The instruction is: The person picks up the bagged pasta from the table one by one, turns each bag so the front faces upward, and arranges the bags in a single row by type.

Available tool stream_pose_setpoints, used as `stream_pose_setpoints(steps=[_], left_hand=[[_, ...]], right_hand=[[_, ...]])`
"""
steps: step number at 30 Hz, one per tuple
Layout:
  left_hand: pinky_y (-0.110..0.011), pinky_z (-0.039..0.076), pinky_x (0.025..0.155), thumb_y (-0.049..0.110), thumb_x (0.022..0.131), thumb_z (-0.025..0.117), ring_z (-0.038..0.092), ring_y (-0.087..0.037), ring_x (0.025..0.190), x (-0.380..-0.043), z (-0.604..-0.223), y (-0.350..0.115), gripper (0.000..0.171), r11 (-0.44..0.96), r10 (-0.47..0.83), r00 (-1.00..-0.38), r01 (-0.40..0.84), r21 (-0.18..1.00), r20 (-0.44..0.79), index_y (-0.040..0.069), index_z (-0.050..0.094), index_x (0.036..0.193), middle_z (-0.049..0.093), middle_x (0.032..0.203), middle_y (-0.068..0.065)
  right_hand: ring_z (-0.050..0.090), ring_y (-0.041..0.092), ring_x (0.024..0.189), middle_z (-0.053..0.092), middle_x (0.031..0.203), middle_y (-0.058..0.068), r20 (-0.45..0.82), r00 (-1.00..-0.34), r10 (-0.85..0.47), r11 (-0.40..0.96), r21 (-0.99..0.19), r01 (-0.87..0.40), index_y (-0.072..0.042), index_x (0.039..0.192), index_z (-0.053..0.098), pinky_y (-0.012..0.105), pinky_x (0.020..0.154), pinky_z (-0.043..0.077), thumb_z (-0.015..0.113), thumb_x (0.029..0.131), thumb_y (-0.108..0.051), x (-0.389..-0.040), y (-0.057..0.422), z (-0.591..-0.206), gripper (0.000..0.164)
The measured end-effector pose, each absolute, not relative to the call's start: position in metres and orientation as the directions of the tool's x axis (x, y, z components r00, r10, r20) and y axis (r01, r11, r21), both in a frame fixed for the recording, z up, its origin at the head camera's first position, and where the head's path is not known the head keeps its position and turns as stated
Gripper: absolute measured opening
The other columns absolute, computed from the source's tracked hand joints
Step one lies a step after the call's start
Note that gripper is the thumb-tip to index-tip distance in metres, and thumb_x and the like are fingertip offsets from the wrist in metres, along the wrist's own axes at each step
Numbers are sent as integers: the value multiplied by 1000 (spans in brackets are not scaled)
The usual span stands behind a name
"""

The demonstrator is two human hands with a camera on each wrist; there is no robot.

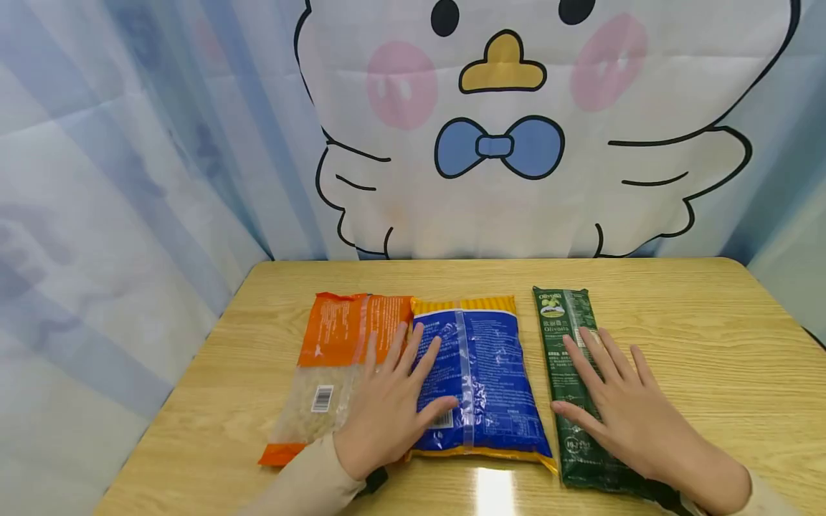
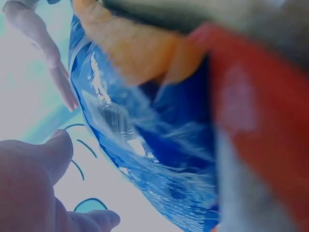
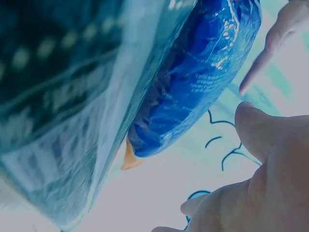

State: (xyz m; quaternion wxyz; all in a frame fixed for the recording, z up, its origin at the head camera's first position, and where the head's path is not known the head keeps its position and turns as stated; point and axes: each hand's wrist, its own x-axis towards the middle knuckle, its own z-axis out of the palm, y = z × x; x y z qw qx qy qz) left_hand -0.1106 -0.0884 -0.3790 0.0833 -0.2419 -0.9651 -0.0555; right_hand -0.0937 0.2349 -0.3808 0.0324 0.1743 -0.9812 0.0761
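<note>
Three packets lie side by side on the table. On the left is an orange packet [image 1: 335, 333] with a see-through lower part showing pale contents and a barcode. A plump blue packet [image 1: 497, 373] with yellow ends lies against it in the middle. To the right is a long, narrow dark green packet [image 1: 564, 373]. My left hand [image 1: 390, 405], fingers spread, is over the seam between the orange and blue packets. Also spread, my right hand [image 1: 635, 416] is over the green packet. Both wrist views show a gap between hand [image 2: 36, 179] and packets; neither hand grips anything.
The packets lie on a light wood-grain table [image 1: 710, 322]. Behind its far edge hangs a curtain [image 1: 497, 208] printed with a cartoon bird wearing a blue bow tie. More pale blue fabric [image 1: 129, 251] hangs along the left side.
</note>
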Motion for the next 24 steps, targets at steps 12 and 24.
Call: stream_pose_setpoints(steps=[12, 24], left_hand=[[-64, 6, 121, 69, 98, 33, 5, -32, 154, -127, -360, -63, 78, 863, 500, -850, 504, -14, 165, 20, 26, 158, 15, 166, -9], [-57, 5, 123, 67, 99, 29, 5, -31, 154, -144, -352, -21, 75, 853, 519, -843, 521, -24, 138, 22, 23, 159, 12, 166, -9]], right_hand=[[1, 45, 151, 2, 165, 22, 91, -941, -326, 927, -165, -338, -11, 161, 5, 61, 119, -12, 51, 97, -58, -100, 248, -382, 91], [6, 53, 147, 4, 161, 32, 71, -953, -295, 935, -185, -304, -4, 159, 3, 69, 115, 13, 52, 98, -55, -102, 268, -385, 93]])
